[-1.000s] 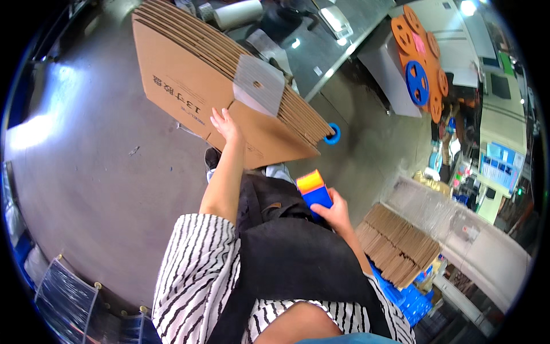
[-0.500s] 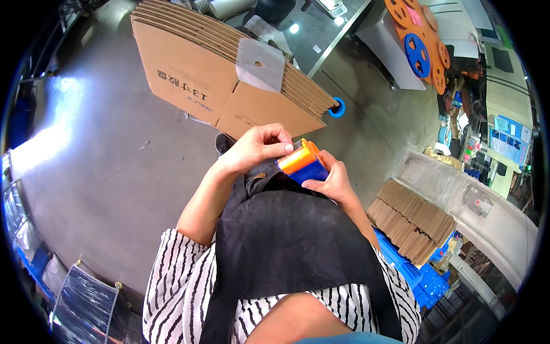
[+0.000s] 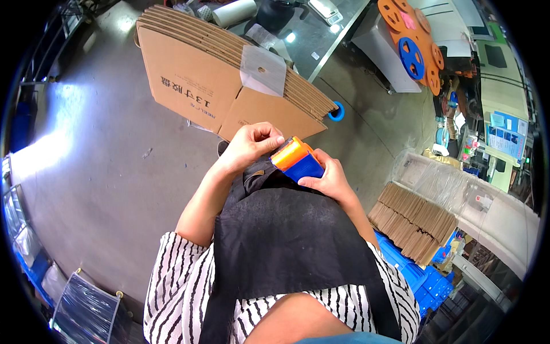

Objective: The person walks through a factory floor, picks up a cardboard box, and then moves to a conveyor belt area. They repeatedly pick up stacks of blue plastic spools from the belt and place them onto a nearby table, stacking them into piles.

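Note:
In front of my apron, my right hand (image 3: 328,179) grips what looks like a tape dispenser (image 3: 302,168), bright orange on top with a blue side. Its dark narrow edge points up and left. At that edge the thumb and fingers of my left hand (image 3: 253,147) are pinched together. Whatever lies between those fingertips is too small to make out. Just beyond both hands stands a bundle of folded cardboard boxes (image 3: 189,80), tilted across the view, with a translucent sheet (image 3: 262,70) hanging over its top edge.
A dark worktable (image 3: 309,40) behind the boxes bears a white roll (image 3: 235,11) and a small scale (image 3: 325,10). At the right, a stack of cardboard pieces (image 3: 412,223) lies on blue crates (image 3: 427,286). Orange and blue reels (image 3: 411,58) sit at the upper right.
The dispenser and both hands have shifted slightly left. My left fingertips have drawn a little away from the dispenser's orange top, toward its dark edge.

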The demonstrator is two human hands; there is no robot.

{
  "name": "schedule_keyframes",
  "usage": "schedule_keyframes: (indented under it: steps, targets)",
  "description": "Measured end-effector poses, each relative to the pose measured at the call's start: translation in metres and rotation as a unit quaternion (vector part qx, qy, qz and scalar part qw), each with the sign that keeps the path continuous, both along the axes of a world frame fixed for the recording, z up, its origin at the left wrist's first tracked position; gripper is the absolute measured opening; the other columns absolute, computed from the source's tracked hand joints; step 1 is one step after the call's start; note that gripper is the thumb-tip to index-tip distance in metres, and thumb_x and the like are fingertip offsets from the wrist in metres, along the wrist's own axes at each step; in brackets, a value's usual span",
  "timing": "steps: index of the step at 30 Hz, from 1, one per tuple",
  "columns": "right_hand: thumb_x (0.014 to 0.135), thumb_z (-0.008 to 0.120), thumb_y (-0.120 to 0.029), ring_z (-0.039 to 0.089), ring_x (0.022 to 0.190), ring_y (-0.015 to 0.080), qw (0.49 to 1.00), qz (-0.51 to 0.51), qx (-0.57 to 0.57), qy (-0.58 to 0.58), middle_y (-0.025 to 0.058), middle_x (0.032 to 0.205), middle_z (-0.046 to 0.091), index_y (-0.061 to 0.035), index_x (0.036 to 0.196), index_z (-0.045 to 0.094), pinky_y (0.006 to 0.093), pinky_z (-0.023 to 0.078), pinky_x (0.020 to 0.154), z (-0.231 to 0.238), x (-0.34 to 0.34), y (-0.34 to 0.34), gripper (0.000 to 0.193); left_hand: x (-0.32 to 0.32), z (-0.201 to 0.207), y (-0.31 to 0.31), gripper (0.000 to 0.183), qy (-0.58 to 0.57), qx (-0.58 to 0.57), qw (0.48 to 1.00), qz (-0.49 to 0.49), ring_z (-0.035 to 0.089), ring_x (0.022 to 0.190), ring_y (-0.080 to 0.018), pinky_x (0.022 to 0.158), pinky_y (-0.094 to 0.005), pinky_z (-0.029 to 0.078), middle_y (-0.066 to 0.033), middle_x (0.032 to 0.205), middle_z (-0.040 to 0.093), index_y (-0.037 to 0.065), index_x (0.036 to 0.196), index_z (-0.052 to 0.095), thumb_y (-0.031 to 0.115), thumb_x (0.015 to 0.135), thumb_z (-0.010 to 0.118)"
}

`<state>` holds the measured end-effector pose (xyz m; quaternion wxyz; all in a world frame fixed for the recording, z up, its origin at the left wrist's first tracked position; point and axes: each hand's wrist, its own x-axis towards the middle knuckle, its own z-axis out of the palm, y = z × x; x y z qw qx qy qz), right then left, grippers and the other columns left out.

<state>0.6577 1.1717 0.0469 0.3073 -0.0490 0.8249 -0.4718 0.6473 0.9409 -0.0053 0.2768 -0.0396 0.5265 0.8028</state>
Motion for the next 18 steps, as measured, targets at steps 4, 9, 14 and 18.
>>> schedule_keyframes:
  steps: [4,9,14,18]
  targets:
    - [0.059,0.081,-0.042,0.062,0.082,0.0224,0.998,0.007,0.062,0.014,0.0121,0.089,0.064,-0.0020,0.105,0.056,0.0326,0.048,0.076,0.010,0.001,-0.010,0.066,0.003,0.012,0.002,0.012,0.209,-0.268,0.932,0.126,0.058,0.073,-0.0142,0.067,-0.0254,0.046,-0.0048,0.080,0.063,0.001,0.077,0.065,0.012,0.081,0.066]
    - [0.060,0.077,-0.047,0.064,0.088,0.0339,0.985,0.023,0.157,0.064,0.0186,0.095,0.065,-0.0031,0.114,0.054,0.0377,0.050,0.078,0.003,0.012,-0.008,0.074,-0.005,0.039,-0.022,0.005,0.189,-0.324,0.897,0.233,0.060,0.075,-0.0198,0.072,-0.0297,0.047,-0.0062,0.078,0.063,0.000,0.073,0.065,0.004,0.076,0.068]
    - [0.062,0.076,-0.041,0.064,0.080,0.0312,0.979,-0.007,0.204,0.023,0.0175,0.085,0.065,-0.0019,0.097,0.057,0.0383,0.049,0.073,0.006,0.000,-0.021,0.056,-0.007,0.054,-0.016,0.007,0.450,-0.458,0.753,0.149,0.057,0.077,-0.0229,0.089,-0.0393,0.045,-0.0036,0.079,0.061,0.004,0.071,0.063,0.006,0.069,0.069]
    - [0.067,0.071,-0.046,0.064,0.080,0.0326,0.941,0.073,0.328,0.035,0.0174,0.084,0.066,-0.0018,0.105,0.056,0.0410,0.050,0.071,0.009,-0.019,-0.038,0.061,0.010,0.033,0.020,0.012,0.564,-0.480,0.666,0.085,0.056,0.080,-0.0216,0.091,-0.0446,0.042,-0.0016,0.080,0.058,0.007,0.072,0.062,0.011,0.064,0.070]
